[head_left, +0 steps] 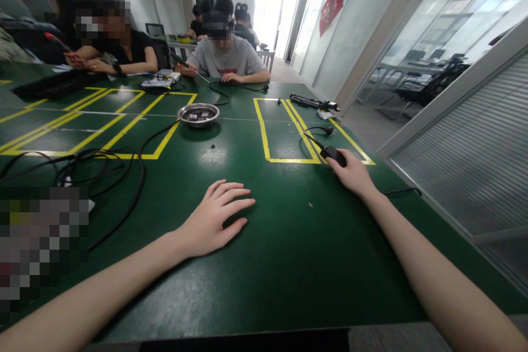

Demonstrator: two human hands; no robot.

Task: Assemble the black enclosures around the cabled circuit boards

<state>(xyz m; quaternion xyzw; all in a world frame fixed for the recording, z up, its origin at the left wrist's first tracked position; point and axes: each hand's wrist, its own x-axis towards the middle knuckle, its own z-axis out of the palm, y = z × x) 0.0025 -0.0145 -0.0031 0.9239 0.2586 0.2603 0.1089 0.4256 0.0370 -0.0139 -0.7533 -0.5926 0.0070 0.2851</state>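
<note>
My left hand (216, 213) lies flat on the green table (289, 242) with its fingers stretched out and slightly apart, holding nothing. My right hand (352, 173) reaches forward to the right and is closed on a small black device (333, 154) with a thin black cable running from it, at the near corner of a yellow-taped rectangle (284, 129). A tiny dark speck (213, 147) sits on the table ahead of my left hand.
A round metal dish (198, 114) with small metal parts stands ahead. Black cables (103, 168) sprawl at the left. A long black tool (313, 102) lies at the far right. Two people sit across the table, others behind. Glass partitions run along the right.
</note>
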